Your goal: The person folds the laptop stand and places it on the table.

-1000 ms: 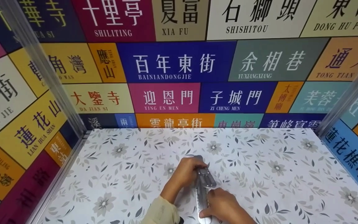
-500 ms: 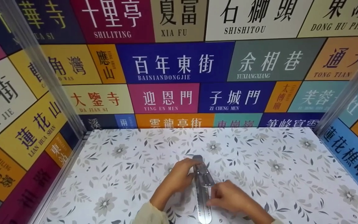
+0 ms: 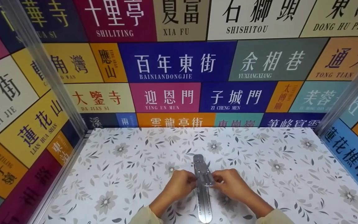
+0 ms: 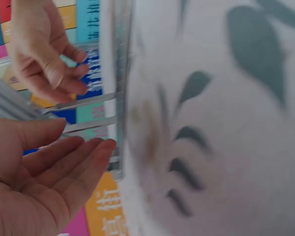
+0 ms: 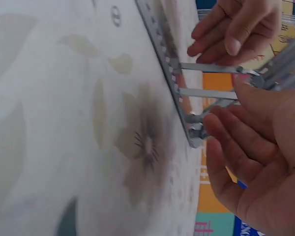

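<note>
A folding metal stand (image 3: 204,202) lies lengthwise on the table, its long slotted base flat. Its upper section (image 3: 204,175) is raised above the base and skewed to the right. Two thin struts (image 5: 209,92) run from the notched base rail up to that section. My left hand (image 3: 180,185) is at the section's left side; in the left wrist view its fingers (image 4: 83,160) are extended, thumb apart from them. My right hand (image 3: 230,183) is at the right side, its thumb tip right by a strut's upper end and its fingers loosely bent.
The stand lies on a white floral tabletop (image 3: 129,174). Beyond its back edge rises a wall of coloured name panels (image 3: 179,63). Clear upright posts (image 3: 59,90) mark the back left and right corners.
My left hand has come down from the stand's far end to its raised section's left side. My right hand has left the base's near part and moved up to the right side.
</note>
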{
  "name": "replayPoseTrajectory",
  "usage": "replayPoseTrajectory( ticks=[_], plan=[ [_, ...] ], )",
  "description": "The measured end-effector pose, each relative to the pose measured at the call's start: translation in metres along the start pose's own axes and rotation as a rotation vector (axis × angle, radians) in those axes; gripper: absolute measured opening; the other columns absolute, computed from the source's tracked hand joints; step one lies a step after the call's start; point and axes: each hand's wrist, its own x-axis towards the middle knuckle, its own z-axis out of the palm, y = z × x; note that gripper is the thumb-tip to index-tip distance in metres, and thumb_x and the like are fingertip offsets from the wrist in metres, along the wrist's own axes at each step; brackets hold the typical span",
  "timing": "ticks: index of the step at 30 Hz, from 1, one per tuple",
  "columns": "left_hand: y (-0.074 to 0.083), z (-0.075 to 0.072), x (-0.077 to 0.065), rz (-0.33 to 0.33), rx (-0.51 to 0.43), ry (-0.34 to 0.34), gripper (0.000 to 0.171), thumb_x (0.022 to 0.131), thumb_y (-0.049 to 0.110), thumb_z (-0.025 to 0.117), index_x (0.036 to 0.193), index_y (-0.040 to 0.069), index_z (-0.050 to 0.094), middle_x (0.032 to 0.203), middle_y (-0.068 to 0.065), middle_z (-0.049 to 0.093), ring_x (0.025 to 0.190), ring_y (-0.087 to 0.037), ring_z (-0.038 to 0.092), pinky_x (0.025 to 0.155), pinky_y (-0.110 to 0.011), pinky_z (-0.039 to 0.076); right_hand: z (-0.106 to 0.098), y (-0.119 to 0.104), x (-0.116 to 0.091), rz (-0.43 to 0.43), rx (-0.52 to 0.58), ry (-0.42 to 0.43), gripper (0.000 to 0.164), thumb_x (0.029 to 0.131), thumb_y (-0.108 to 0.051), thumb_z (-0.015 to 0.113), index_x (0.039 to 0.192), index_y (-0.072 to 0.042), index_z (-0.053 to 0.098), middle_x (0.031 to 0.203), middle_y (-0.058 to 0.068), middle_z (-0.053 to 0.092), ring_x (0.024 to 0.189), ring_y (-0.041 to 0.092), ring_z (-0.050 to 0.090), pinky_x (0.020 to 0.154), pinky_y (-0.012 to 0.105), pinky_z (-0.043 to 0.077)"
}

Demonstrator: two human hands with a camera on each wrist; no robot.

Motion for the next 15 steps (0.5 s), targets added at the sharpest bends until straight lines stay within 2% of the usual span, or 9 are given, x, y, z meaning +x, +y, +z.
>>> replayPoseTrajectory(
  ticks=[4, 7, 11, 15],
  plan=[
    [-0.005, 0.008, 0.003, 0.003, -0.019, 0.047, 0.004, 0.085, 0.008, 0.079, 0.088, 0.009, 0.081, 0.081, 0.000, 0.079, 0.070, -0.001, 0.069, 0.065, -0.016, 0.054, 0.011, 0.002, 0.003, -0.019, -0.026, 0.104, 0.016, 0.082, -0.008, 0.081, 0.087, -0.024, 0.081, 0.079, -0.012, 0.077, 0.067, -0.001, 0.065, 0.061, 0.022, 0.054],
    [-0.007, 0.010, 0.005, 0.007, -0.007, 0.066, 0.003, 0.085, 0.009, 0.080, 0.086, 0.011, 0.081, 0.081, 0.002, 0.078, 0.070, 0.000, 0.066, 0.065, -0.017, 0.053, 0.015, 0.003, 0.005, -0.017, -0.016, 0.165, 0.016, 0.083, -0.010, 0.081, 0.084, -0.026, 0.080, 0.078, -0.013, 0.077, 0.068, -0.002, 0.065, 0.061, 0.021, 0.053],
    [-0.006, 0.009, 0.007, 0.017, 0.028, 0.071, 0.008, 0.084, 0.005, 0.078, 0.084, 0.013, 0.081, 0.080, 0.003, 0.078, 0.070, 0.000, 0.065, 0.066, -0.018, 0.053, 0.018, 0.004, 0.005, -0.016, 0.012, 0.191, 0.018, 0.084, -0.008, 0.080, 0.084, -0.026, 0.080, 0.081, -0.010, 0.078, 0.074, 0.000, 0.069, 0.065, 0.023, 0.055],
    [-0.004, 0.007, 0.009, 0.015, 0.070, 0.071, 0.014, 0.081, -0.001, 0.077, 0.081, 0.013, 0.081, 0.077, 0.004, 0.077, 0.066, 0.000, 0.062, 0.062, -0.018, 0.050, 0.020, 0.004, 0.006, 0.005, 0.014, 0.185, 0.027, 0.082, 0.000, 0.077, 0.083, -0.027, 0.078, 0.075, -0.015, 0.075, 0.067, -0.002, 0.064, 0.060, 0.021, 0.052]
  ],
)
